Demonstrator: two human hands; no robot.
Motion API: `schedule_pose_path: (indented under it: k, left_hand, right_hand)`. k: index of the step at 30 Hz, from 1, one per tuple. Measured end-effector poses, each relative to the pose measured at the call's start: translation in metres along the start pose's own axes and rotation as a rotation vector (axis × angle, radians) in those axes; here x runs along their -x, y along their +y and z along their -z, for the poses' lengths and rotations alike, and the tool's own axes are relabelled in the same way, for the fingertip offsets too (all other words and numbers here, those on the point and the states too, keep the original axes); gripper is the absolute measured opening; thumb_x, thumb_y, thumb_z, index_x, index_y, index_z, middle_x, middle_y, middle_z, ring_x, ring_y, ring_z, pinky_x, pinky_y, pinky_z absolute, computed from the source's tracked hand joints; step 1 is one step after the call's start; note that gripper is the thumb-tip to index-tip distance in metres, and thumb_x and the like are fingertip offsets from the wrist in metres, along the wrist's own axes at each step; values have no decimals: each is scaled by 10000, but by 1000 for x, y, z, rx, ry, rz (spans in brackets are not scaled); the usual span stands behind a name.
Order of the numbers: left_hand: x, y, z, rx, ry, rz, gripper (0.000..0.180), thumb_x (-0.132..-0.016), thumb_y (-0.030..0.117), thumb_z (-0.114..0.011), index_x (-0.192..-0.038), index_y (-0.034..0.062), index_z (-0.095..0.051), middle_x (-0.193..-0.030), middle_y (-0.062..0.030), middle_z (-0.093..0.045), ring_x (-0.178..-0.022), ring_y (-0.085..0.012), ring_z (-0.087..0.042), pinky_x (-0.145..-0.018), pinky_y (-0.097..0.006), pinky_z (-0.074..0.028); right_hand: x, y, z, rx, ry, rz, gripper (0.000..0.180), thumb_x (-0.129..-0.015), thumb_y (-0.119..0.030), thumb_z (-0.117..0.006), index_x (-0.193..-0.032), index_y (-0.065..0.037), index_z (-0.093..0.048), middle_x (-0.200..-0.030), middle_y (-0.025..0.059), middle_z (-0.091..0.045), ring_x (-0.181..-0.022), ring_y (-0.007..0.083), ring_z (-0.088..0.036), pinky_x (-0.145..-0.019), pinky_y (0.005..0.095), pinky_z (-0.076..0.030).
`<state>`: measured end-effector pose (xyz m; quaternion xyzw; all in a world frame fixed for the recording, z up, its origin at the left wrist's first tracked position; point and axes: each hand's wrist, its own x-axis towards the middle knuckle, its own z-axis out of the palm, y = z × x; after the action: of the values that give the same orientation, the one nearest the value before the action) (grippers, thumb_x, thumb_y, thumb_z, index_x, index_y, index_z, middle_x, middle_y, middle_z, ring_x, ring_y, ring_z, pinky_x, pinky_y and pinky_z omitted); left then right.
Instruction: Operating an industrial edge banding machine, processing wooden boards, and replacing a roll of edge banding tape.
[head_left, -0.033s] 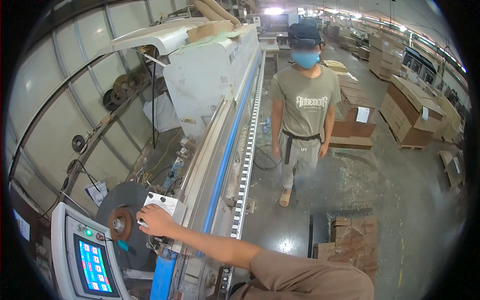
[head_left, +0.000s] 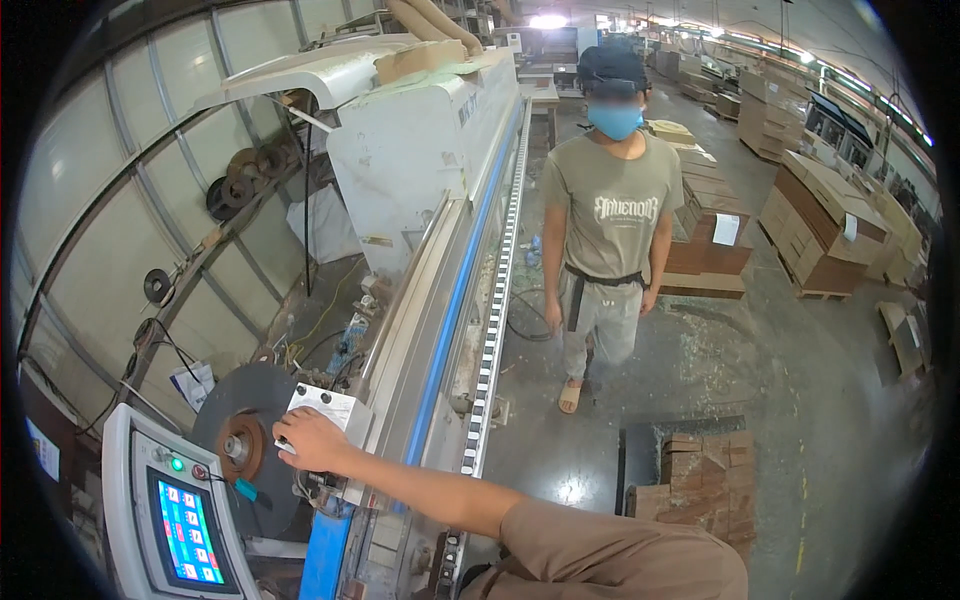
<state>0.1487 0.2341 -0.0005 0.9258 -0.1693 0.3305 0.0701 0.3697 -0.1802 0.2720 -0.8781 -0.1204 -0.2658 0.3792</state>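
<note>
My right hand (head_left: pixel 312 440) reaches across to the left, its bare forearm coming out of a brown sleeve. Its fingers curl over the left side of a light metal block (head_left: pixel 343 412) at the near end of a long machine. Part of a small metal piece shows under the fingertips; what it is I cannot make out. Just left of the hand is a large dark reel (head_left: pixel 215 420) with a brown hub. Below it stands a grey control panel (head_left: pixel 120 470) with a lit touch screen (head_left: pixel 188 533) and a green light. My left hand is out of the picture.
The white-housed machine (head_left: pixel 400 150) runs away from me, with a blue strip and a roller track (head_left: pixel 490 345) along its side. A co-worker (head_left: pixel 615 200) in a mask and cap stands right of it. Stacked boards (head_left: pixel 705 485) lie near right, with more stacks (head_left: pixel 825 220) behind.
The co-worker has shifted slightly to the right, with one leg now looking bent. My right hand stays in place on the metal block.
</note>
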Motion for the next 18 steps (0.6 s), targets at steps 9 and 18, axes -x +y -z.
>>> schedule_pose_path:
  k: [9, 18]
  left_hand:
    - [14, -11, -6, -10, -23, 18, 534, -995, 270, -699, -1500, 115, -619, -959, -213, -655, -766, -386, -604, -686, -482, -507]
    - [5, -6, -16, -64, -128, 81, 560, -1002, 334, -708, -1530, 184, -603, -985, -193, -680, -711, -326, -632, -606, -458, -536]
  right_hand:
    - [2, -5, 1, -19, -4, -27, 314, -854, -280, -783, -1072, -79, -679, -1109, 146, -688, -1187, 366, -621, -1087, 466, -463]
    - [-2, 7, 1, -15, 15, -18, 334, -840, -285, -783, -1082, -75, -690, -1129, 155, -697, -1187, 373, -625, -1084, 468, -469]
